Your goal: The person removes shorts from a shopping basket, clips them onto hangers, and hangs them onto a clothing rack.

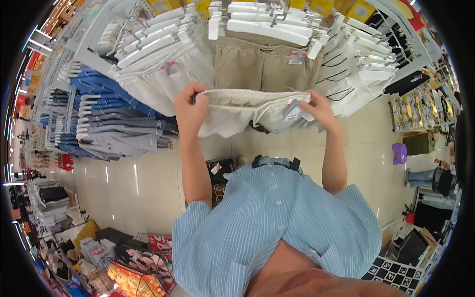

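Observation:
A pair of white shorts (232,116) with an elastic waistband is stretched between my two hands, in front of my body. My left hand (192,109) grips the waistband at the picture's left end, fingers wrapped round it. At the other end my right hand (319,110) pinches the waistband, close to a paper tag (292,110) on the cloth. Just beyond the shorts hang khaki shorts (242,64) on a white hanger (269,32), with a tag near their waist. The lower part of the white shorts hangs down, partly folded out of sight.
White trousers (158,81) hang to the left and more white garments (351,84) to the right on the rack. Blue and grey clothes (118,131) hang further left. A purple stool (399,154) stands on the tiled floor (128,193) at right. Behind it is another person (430,179).

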`<state>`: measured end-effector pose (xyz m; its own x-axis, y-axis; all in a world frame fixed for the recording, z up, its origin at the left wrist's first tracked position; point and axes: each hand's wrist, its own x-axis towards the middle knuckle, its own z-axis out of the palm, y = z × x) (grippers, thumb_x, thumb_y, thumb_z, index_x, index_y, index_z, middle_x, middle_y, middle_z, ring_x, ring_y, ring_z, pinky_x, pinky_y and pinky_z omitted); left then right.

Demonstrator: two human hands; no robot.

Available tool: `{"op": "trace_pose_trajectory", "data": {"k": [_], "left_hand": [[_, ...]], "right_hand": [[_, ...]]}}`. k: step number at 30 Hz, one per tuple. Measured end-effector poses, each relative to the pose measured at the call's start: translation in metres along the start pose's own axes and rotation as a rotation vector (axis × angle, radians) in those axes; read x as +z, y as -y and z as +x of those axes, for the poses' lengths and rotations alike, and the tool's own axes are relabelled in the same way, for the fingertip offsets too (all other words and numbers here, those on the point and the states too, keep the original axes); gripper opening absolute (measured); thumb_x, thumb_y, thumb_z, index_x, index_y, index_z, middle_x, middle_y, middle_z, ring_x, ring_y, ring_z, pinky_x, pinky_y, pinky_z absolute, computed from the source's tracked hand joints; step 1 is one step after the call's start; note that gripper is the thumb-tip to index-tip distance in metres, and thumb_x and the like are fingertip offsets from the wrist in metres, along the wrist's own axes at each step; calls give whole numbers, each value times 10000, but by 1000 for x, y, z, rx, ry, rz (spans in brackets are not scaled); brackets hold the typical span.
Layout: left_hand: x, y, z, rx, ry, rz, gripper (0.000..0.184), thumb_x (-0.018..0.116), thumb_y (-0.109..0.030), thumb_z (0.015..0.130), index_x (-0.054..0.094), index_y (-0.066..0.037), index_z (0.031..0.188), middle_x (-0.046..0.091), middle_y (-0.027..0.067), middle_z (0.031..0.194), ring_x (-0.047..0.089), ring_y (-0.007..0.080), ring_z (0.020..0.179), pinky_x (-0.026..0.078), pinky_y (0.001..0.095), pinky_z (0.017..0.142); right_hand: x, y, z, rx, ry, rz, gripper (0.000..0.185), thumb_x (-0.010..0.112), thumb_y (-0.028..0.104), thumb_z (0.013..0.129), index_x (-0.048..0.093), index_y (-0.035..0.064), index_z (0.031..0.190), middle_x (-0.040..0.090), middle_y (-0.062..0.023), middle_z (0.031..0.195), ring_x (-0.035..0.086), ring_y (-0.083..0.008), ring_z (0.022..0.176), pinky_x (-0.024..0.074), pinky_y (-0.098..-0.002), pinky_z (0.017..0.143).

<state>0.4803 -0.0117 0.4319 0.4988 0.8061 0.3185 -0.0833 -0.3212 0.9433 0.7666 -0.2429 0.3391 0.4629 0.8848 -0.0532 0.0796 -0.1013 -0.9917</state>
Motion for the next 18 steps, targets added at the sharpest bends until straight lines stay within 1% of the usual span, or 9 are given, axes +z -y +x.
{"op": "trace_pose_trajectory", "data": {"k": [3,4,7,8,11,14,17,18], "left_hand": [[12,-10,-9,85,15,144,110,529,2,700,602,25,777,551,-1,688,468,70,649,363,221,584],[15,-13,-11,81,7,193,105,542,6,690,601,26,775,543,6,669,465,66,634,361,217,573],[6,9,-11,-58,-16,199,101,553,7,690,603,29,775,536,5,653,459,68,613,357,220,559],[4,13,-14,-65,-13,212,98,553,5,694,603,30,774,534,5,648,455,67,606,354,220,554],[-2,12,-20,-66,-10,252,90,549,5,703,603,31,771,529,6,640,444,65,594,347,219,545],[-6,4,-21,-49,-14,262,84,541,14,709,600,32,766,530,3,645,441,60,597,347,217,546],[-13,-5,-23,-56,-32,232,81,532,11,715,597,25,760,527,-13,655,438,51,610,343,210,556],[-14,-10,-25,-67,-35,231,79,527,3,718,596,19,755,523,-24,660,436,45,621,340,204,566]], "right_hand": [[15,15,2,-88,39,-135,298,667,118,871,548,-8,1114,627,-72,1082,613,-135,882,482,-279,781],[16,20,5,-111,-30,-186,342,675,132,863,539,-13,1141,599,-89,1133,615,-154,910,486,-294,783],[13,38,29,-224,-488,-142,391,682,163,859,529,-17,1171,609,-98,1102,613,-165,932,489,-303,786],[14,48,34,-238,-659,-30,442,696,215,853,525,-26,1181,614,-116,1091,618,-178,928,491,-302,787],[7,64,57,-330,-826,-155,504,709,265,843,512,-54,1181,615,-144,1085,626,-191,922,496,-303,771],[1,64,81,-352,-793,-161,595,738,306,817,488,-103,1171,611,-175,1065,622,-198,922,499,-308,773],[13,95,79,-244,-856,-143,686,748,371,798,468,-140,1161,612,-201,1039,609,-201,926,496,-309,790],[12,94,84,-217,-870,-147,707,752,398,787,476,-133,1163,611,-185,1036,604,-191,916,490,-297,788]]}}
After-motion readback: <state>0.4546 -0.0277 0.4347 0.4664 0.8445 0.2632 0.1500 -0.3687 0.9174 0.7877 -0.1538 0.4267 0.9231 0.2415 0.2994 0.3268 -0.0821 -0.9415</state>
